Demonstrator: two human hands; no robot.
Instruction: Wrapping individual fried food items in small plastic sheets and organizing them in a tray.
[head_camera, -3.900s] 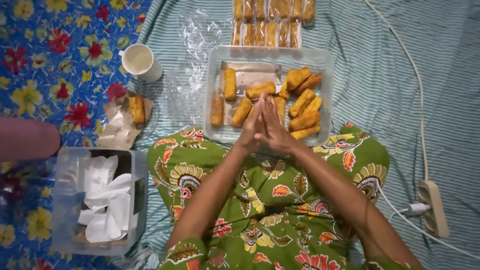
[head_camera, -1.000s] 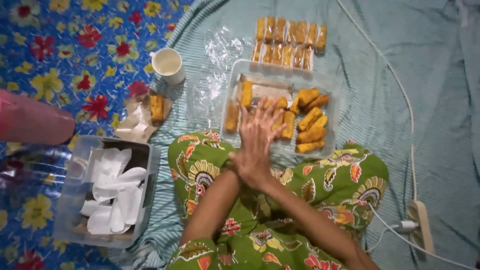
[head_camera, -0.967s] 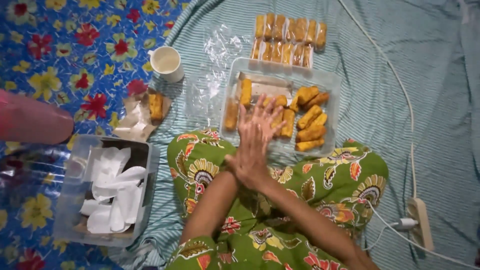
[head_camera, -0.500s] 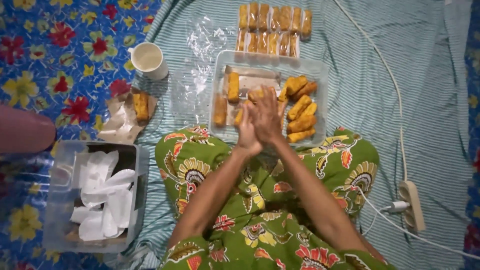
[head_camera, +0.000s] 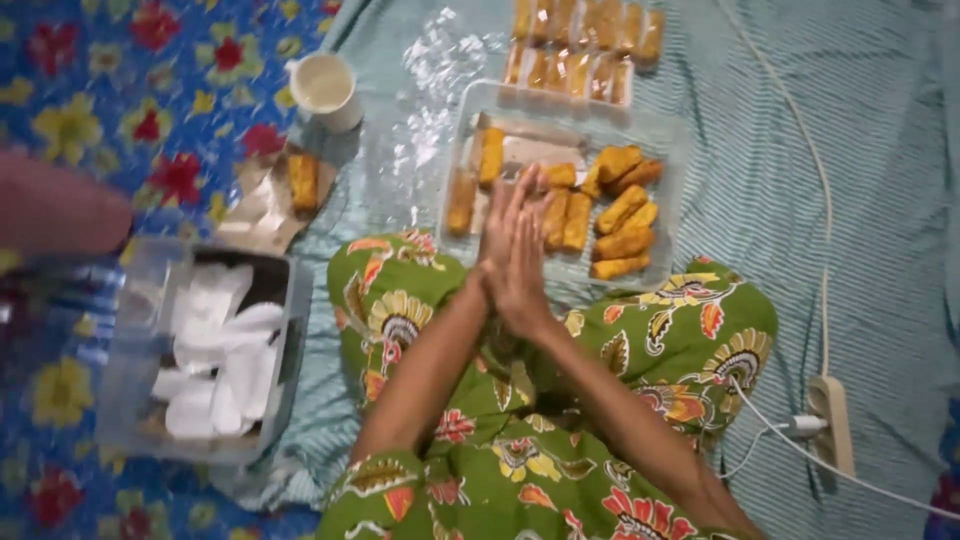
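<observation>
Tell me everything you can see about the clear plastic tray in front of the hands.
The clear plastic tray is shallow and rectangular, lying flat on the striped teal cloth just beyond the green floral lap. It holds golden fried sticks, crowded on its right side, a few at the left, with pale paper near the back. The left hand and right hand, pressed palm to palm, overlap its near edge; contact is unclear.

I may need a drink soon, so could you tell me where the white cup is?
In the head view, the white cup stands upper left on the floral cloth, just above the single fried roll on paper.
</observation>
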